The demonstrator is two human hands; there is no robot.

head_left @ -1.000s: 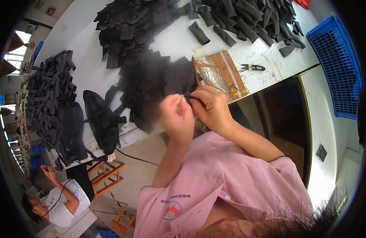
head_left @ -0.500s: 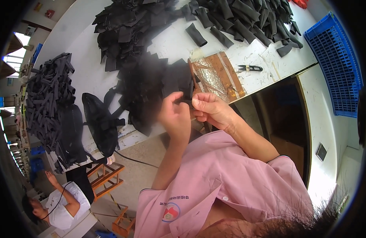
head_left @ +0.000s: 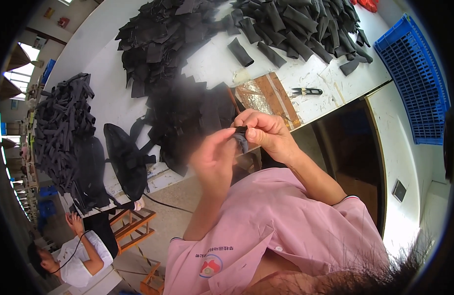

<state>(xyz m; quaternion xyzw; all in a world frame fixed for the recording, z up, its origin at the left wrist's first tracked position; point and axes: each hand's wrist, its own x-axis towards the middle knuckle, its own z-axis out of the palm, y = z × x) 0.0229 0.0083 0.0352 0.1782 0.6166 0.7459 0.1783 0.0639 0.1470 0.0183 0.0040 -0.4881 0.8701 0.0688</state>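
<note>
One dark cloth piece (head_left: 242,139) is pinched by the right hand (head_left: 271,137), its thumb and fingers nearly closed, just before the brown board (head_left: 272,96), seemingly raised for both hands to reach. The left hand (head_left: 212,155) is half curled beside it; whether cloth is gripped there cannot be told. Snips (head_left: 310,91) are laid right of the board, probably within easy reach. Beyond the board, cloth tubes (head_left: 301,22) are heaped on the white table (head_left: 330,73); a co-worker (head_left: 84,258) is seen far to the board's left.

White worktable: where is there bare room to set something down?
Mainly between the black fabric tubes and thread snips, and farther left between the strip pile and panel pile. Crowded: beyond the left hand, under that panel pile.
</note>
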